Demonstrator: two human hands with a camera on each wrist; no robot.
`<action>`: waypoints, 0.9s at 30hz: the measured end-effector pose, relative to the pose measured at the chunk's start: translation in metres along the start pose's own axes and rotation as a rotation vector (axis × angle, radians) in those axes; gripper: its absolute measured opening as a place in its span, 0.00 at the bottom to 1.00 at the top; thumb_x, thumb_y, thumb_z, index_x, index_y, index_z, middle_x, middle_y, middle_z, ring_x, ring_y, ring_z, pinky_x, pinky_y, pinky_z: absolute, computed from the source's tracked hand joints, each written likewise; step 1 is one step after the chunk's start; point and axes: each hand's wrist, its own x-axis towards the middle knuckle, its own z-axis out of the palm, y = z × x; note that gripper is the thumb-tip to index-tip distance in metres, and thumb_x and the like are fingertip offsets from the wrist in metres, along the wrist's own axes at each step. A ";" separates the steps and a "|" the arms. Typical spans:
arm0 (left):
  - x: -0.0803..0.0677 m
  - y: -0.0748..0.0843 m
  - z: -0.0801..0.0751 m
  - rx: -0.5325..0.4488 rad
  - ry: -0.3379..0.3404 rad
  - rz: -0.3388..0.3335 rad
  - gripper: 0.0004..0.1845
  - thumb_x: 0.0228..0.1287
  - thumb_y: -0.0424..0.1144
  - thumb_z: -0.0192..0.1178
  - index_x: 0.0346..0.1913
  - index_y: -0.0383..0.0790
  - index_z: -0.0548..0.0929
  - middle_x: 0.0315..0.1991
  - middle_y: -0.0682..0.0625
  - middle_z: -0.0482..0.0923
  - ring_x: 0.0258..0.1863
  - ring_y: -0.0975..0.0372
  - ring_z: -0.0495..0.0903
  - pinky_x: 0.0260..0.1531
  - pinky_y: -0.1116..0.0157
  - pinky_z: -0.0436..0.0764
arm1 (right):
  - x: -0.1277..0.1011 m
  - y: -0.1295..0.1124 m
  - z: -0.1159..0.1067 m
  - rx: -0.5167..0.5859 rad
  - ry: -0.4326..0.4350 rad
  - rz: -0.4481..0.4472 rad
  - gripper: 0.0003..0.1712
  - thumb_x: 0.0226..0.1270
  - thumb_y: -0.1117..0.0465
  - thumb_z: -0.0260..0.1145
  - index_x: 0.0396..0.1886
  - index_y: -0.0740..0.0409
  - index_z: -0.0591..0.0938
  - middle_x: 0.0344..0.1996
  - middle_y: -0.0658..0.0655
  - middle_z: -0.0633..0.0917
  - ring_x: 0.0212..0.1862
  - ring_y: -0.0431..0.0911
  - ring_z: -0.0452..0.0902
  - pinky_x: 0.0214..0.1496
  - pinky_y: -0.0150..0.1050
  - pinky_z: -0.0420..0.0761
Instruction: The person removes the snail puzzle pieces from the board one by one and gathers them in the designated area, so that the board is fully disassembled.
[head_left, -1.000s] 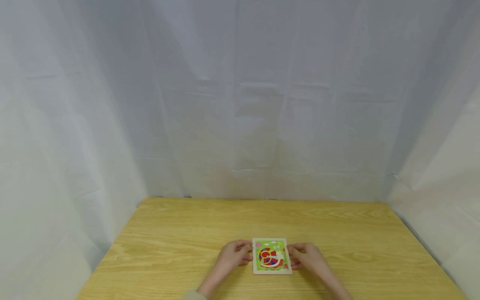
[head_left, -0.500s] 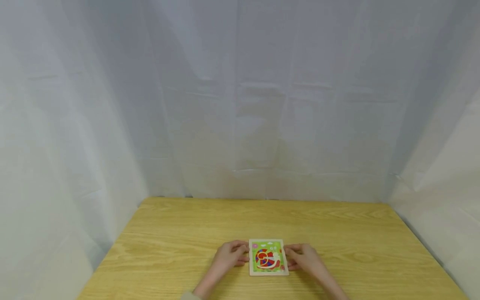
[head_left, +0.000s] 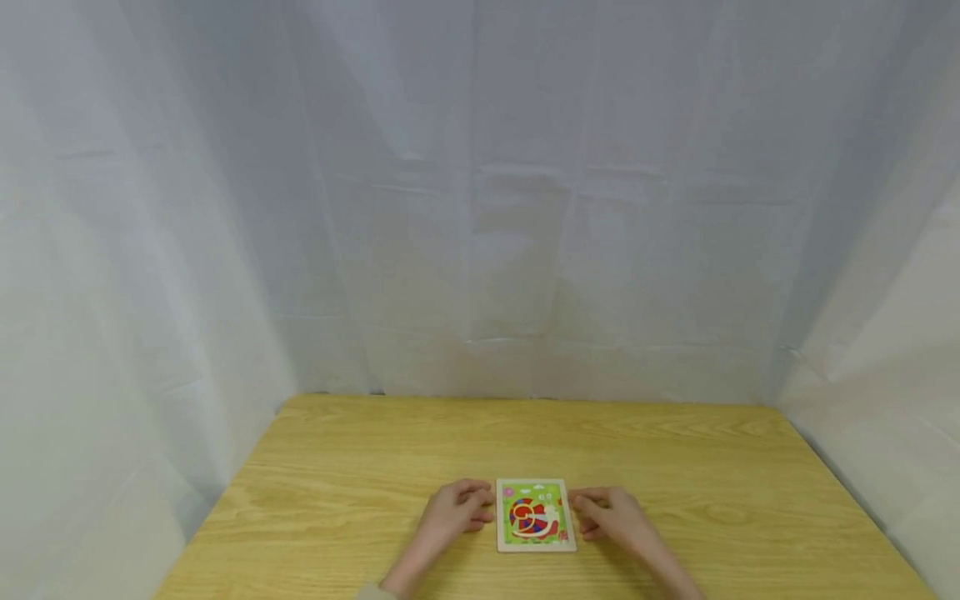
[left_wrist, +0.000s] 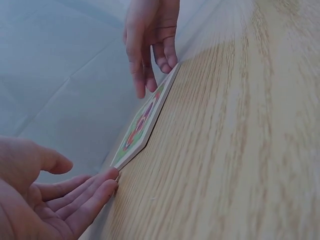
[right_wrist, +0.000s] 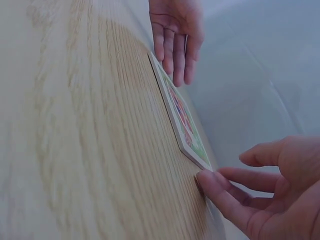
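Observation:
A square wooden puzzle board (head_left: 534, 547) with a pale frame and a red snail picture on green lies flat on the table. To its left is my left hand (head_left: 453, 512), fingers loosely bent, fingertips a small gap from the frame's edge in the head view. My right hand (head_left: 617, 518) is on the other side, its fingertips right at the board's right edge. In the left wrist view the left hand (left_wrist: 60, 195) has thumb and fingers spread apart. The right wrist view shows the right hand (right_wrist: 270, 185) with thumb lifted and nothing between the fingers.
The wooden table (head_left: 360, 450) has a light grain and reaches back to a pale curtain (head_left: 480, 250). More pale sheeting (head_left: 97, 292) hangs along the left side, and on the right as well.
The board has shifted slightly left, together with both hands. In the last half second the left hand has drawn back a little from the board's edge.

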 end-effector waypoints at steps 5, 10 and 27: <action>0.001 0.001 -0.004 0.005 0.009 0.029 0.19 0.66 0.36 0.51 0.54 0.24 0.72 0.43 0.35 0.80 0.35 0.52 0.83 0.34 0.61 0.82 | -0.004 -0.002 -0.005 -0.170 0.057 -0.095 0.19 0.66 0.56 0.59 0.50 0.66 0.79 0.40 0.63 0.83 0.34 0.48 0.81 0.34 0.35 0.81; 0.004 0.003 -0.007 0.005 0.016 0.050 0.18 0.67 0.36 0.51 0.53 0.25 0.73 0.43 0.34 0.79 0.36 0.50 0.82 0.35 0.60 0.82 | -0.009 0.000 -0.008 -0.370 0.071 -0.238 0.17 0.66 0.53 0.58 0.49 0.56 0.82 0.47 0.57 0.82 0.48 0.50 0.79 0.44 0.31 0.78; 0.020 0.012 -0.008 0.058 0.008 0.107 0.17 0.68 0.39 0.51 0.53 0.31 0.76 0.44 0.39 0.81 0.39 0.51 0.82 0.36 0.62 0.82 | -0.035 0.003 0.001 -0.810 -0.176 -0.464 0.31 0.71 0.44 0.46 0.69 0.51 0.61 0.67 0.57 0.63 0.65 0.54 0.62 0.60 0.53 0.66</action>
